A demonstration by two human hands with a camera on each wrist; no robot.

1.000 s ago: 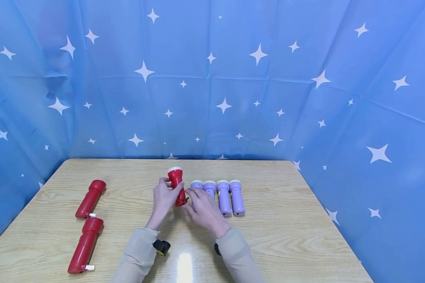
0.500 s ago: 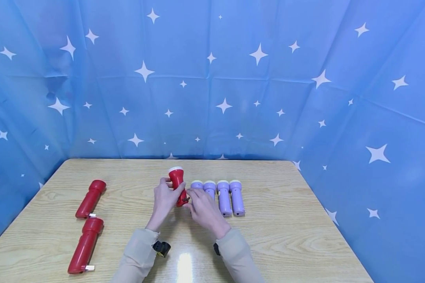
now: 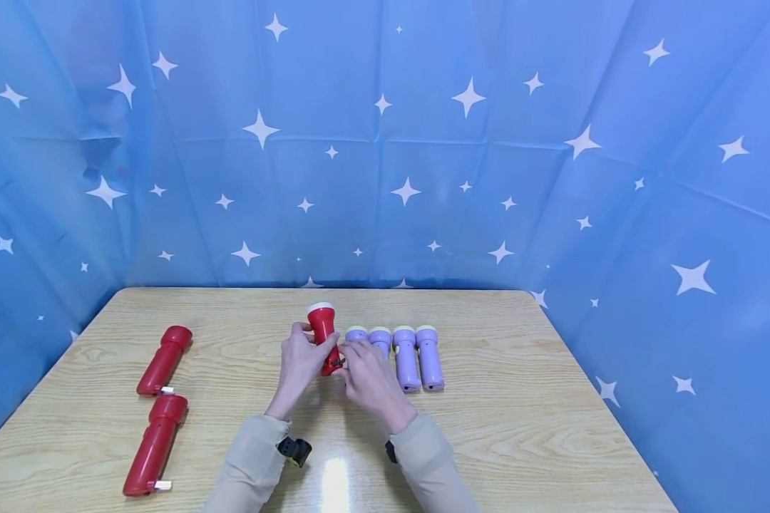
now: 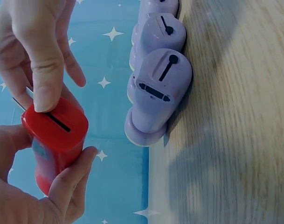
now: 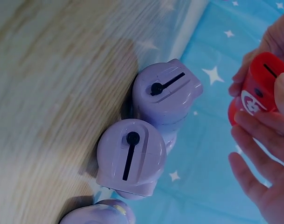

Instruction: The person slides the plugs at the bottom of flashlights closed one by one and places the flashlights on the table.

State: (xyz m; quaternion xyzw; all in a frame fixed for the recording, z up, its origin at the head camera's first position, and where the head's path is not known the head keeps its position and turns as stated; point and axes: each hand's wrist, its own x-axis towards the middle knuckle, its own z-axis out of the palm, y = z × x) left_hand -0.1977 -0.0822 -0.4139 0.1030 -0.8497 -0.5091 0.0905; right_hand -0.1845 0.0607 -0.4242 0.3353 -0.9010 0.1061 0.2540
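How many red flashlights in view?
3: held flashlight in the left hand, right hand at its base; far flashlight and near flashlight lying at left on the table.

The left hand (image 3: 300,362) grips a red flashlight (image 3: 322,320). The right hand (image 3: 373,379) touches its lower end. Purple flashlights (image 3: 407,363) lie beside those fingers.
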